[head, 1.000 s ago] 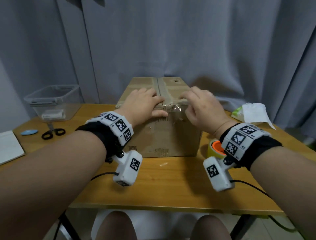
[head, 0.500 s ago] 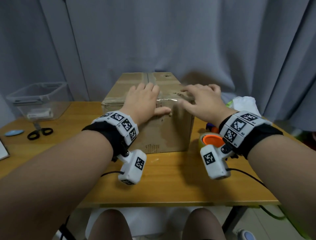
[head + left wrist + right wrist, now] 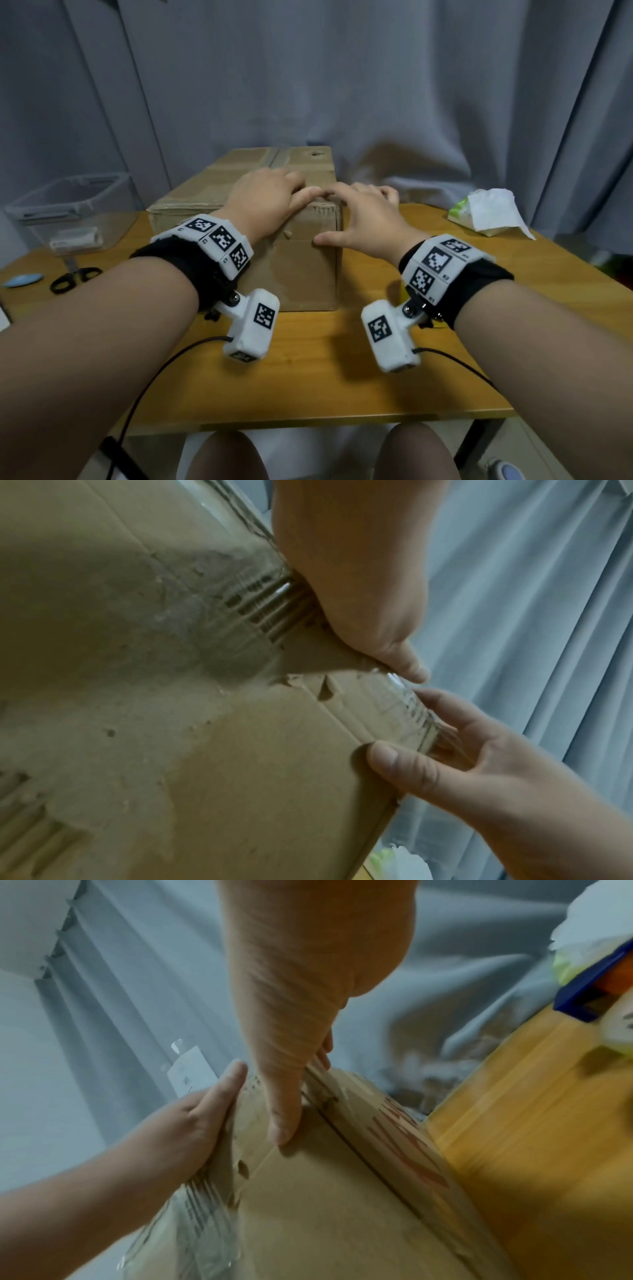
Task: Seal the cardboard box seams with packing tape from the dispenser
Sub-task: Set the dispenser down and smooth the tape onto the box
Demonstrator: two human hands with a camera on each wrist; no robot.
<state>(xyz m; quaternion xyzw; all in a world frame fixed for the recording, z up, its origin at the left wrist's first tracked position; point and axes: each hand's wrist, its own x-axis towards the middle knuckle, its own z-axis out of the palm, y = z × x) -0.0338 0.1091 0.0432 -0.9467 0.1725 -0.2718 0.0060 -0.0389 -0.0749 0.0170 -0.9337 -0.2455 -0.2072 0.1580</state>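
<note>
A brown cardboard box stands turned at an angle on the wooden table. Clear tape runs wrinkled along its near top edge. My left hand lies flat on the box top by the near right corner, with straight fingers pressing down. My right hand grips that corner, thumb on the near face and fingers over the taped edge. The blue and orange tape dispenser lies on the table to the right of the box; in the head view my right wrist hides it.
A clear plastic bin, black scissors and a small blue oval object sit at the table's left. A tissue pack lies at the back right. A grey curtain hangs close behind the box.
The box has turned and shifted left under both hands. The hands slid from the middle of the near top edge to its right corner, and the dispenser went out of the head view.
</note>
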